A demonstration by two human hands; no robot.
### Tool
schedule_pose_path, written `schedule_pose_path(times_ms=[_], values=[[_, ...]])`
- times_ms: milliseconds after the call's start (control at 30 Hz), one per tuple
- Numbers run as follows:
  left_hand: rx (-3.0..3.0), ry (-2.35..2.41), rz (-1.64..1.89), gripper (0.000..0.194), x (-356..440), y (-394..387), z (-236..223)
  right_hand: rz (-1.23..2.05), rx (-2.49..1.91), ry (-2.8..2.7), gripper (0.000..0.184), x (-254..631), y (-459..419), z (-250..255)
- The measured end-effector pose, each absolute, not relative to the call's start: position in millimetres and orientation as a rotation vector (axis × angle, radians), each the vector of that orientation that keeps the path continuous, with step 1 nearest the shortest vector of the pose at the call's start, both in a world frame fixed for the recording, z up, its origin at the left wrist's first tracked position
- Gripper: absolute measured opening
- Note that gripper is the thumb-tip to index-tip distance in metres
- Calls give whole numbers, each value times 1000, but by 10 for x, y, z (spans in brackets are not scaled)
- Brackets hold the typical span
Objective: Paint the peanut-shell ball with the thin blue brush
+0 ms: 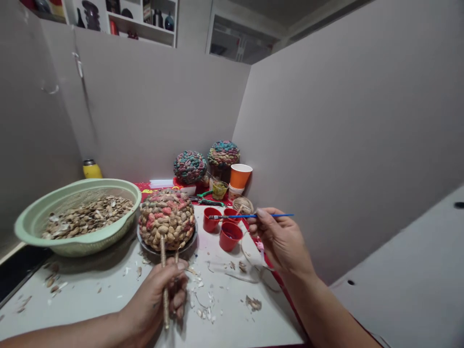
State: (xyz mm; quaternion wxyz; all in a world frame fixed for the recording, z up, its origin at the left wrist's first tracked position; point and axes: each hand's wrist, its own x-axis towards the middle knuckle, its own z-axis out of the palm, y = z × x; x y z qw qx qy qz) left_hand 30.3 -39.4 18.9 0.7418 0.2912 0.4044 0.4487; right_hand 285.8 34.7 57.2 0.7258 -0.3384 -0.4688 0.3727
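Observation:
My left hand (159,290) is closed around a thin, twine-wrapped stick (166,304), whose upper end meets a ball covered in peanut shells (168,223). A second, shorter stick shows beside it, partly hidden by my fingers. Some shells on the ball are painted red or pink; the rest are tan. The ball rests over a dark round dish (194,237). Between thumb and fingers, my right hand (281,237) pinches a blue paintbrush (250,215), held level with its bristles pointing left over the red cups (231,237). Dark liquid shows in the front cup.
On the left stands a green basin (27,232) of shells. Two painted balls (190,166), an orange cup (240,176), a twine roll (242,206) and green-handled pliers (210,202) sit at the back. Shell scraps (253,303) litter the white table. Grey panels (155,106) enclose it.

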Motion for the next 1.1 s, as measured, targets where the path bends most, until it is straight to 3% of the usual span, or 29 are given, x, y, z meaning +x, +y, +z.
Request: schedule_pose_path(times_ms=[200, 600, 1100], values=[[638, 858, 987, 47, 301, -372, 112, 899, -661, -1113, 37, 2379, 274, 696], [700, 837, 974, 39, 325, -372, 39, 701, -646, -1318, 27, 2007, 220, 675], [646, 884, 952, 50, 333, -379, 110, 577, -720, -1300, 25, 2124, 229, 586]])
